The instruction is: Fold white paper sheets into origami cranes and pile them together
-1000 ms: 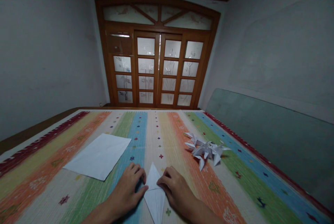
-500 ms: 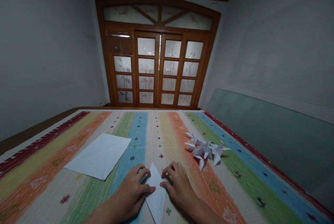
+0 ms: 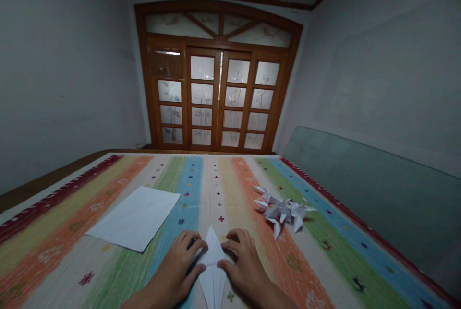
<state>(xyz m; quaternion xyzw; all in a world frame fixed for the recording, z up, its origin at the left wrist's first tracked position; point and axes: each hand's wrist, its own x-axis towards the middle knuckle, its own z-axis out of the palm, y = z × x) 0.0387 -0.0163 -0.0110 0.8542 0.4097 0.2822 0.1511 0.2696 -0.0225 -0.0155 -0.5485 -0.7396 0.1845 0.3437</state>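
Viewing remotely through the head camera, I assess this as a room in a home. I base that on the wooden doors (image 3: 216,122) with decorated glass panes (image 3: 201,93) under an arched transom, the plain pale walls (image 3: 65,64), and the striped, flower-patterned tablecloth (image 3: 230,198). I cannot confirm which room it is.

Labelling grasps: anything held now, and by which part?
Left hand and right hand touch opposite side edges of the folded paper near its middle; whether it's gripped can't be told.
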